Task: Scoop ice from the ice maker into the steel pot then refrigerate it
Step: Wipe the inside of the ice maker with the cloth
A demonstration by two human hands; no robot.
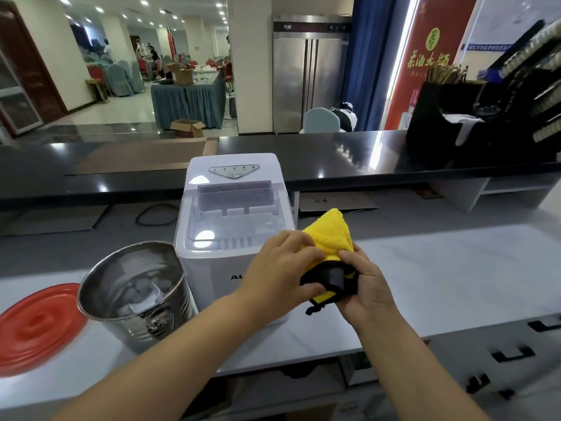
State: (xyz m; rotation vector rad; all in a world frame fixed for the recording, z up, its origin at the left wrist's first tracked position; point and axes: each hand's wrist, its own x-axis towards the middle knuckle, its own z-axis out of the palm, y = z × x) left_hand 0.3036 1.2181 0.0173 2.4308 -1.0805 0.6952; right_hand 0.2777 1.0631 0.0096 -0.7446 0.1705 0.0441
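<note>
Leftward of left hand [279, 268] (on cloth [328, 238]): pot [142, 326]

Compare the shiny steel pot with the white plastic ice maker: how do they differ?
The shiny steel pot is round, reflective metal; the white plastic ice maker is boxy. The pot is open-topped, ice inside; the ice maker's clear lid is shut. Both stand on the pale counter.

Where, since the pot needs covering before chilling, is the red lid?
In the head view the red lid lies flat on the counter at the far left, just left of the steel pot beside the ice maker.
</note>
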